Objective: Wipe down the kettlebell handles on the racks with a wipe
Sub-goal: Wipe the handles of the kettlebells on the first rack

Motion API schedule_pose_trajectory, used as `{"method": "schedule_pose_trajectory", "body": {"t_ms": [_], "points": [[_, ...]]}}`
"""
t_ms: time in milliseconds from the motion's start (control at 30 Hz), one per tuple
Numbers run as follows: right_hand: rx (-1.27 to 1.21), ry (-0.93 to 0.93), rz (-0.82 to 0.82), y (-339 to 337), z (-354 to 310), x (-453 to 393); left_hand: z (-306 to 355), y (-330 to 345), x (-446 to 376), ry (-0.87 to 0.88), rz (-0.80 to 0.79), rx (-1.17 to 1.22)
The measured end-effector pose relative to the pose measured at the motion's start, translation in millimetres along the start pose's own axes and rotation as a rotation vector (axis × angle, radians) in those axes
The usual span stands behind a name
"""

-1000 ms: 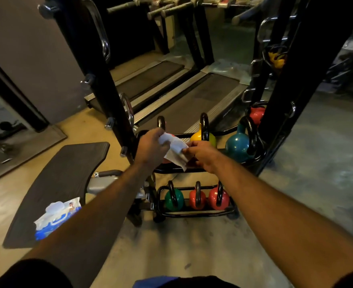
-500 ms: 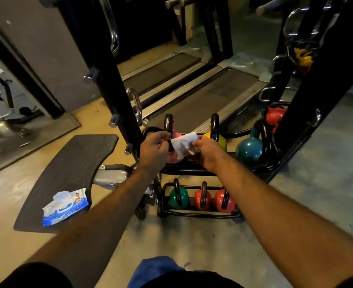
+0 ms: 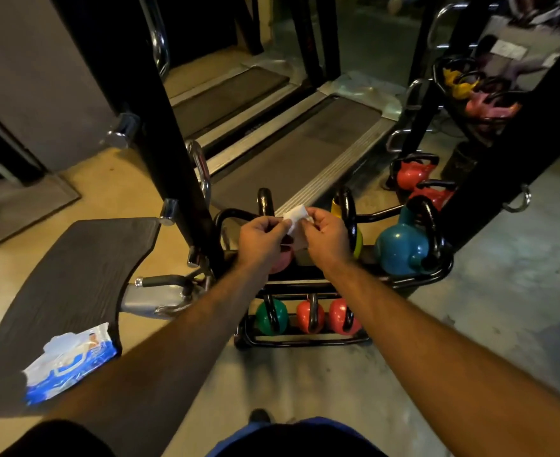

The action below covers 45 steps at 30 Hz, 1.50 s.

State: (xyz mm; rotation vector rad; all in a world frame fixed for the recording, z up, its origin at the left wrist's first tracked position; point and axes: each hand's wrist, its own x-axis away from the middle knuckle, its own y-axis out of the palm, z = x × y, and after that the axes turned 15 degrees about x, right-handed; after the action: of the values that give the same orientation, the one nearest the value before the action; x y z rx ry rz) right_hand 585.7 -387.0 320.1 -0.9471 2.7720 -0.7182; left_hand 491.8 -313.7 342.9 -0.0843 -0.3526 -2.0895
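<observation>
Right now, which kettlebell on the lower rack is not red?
The green kettlebell, leftmost on the lower rack; the two red kettlebells stand to its right.

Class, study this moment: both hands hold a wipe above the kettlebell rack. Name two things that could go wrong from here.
1. The wipe is bunched small between the left hand and right hand; it may cover little of a handle.
2. The wipe pack lies at the bench edge and could slide off.

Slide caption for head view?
Both hands pinch a white wipe above the kettlebell rack.
</observation>
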Motion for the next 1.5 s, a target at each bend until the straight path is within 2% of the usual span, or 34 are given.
{"method": "schedule_pose_trajectory", "body": {"t_ms": [67, 200, 300, 367, 533, 633, 767, 900, 967, 1100, 1267, 1400, 1500], "points": [[-0.050, -0.017, -0.026, 2.9, -0.7, 2.1, -3.7, 4.1, -3.3, -0.006, 0.015, 0.023], [-0.341, 0.164, -0.183, 2.6, -4.5, -5.8, -2.1, 2.8, -12.5, -0.103, 0.018, 0.072], [-0.255, 0.127, -0.212, 4.1, -2.4, -20.5, 3.9, 0.5, -16.5, -0.156, -0.033, 0.047], [-0.155, 0.090, -0.193, 5.3, 1.4, -34.0, 5.9, -3.1, -21.9, -0.088, -0.024, 0.013], [0.012, -0.063, -0.133, 10.8, 14.4, -69.4, -1.6, -15.1, -47.8, 0.120, 0.247, -0.086], [0.126, -0.168, -0.036, 15.8, 13.3, -88.1, -9.1, -10.6, -60.1, 0.142, 0.277, -0.201], [0.090, -0.201, 0.011, 28.4, 17.3, -108.2, -22.1, 2.9, -70.2, 0.130, 0.309, -0.289], [-0.009, -0.218, 0.019, 40.9, 17.9, -116.9, -24.3, 1.0, -84.8, 0.046, 0.397, -0.097], [-0.042, -0.243, 0.031, 45.2, 18.5, -118.3, -26.8, -2.6, -88.5, -0.006, 0.371, -0.091], [-0.013, -0.277, -0.005, 52.7, 27.9, -121.1, -29.7, -8.3, -88.8, -0.100, 0.195, -0.105], [-0.006, -0.452, -0.255, 61.9, 33.5, -117.4, -33.1, -19.2, -98.8, -0.159, 0.025, -0.235], [0.041, -0.486, -0.285, 63.8, 36.6, -111.9, -43.7, -26.9, -105.3, -0.234, -0.044, -0.310], [0.027, -0.428, -0.278, 67.2, 39.6, -115.6, -48.3, -30.0, -101.9, -0.206, -0.056, -0.303]]}}
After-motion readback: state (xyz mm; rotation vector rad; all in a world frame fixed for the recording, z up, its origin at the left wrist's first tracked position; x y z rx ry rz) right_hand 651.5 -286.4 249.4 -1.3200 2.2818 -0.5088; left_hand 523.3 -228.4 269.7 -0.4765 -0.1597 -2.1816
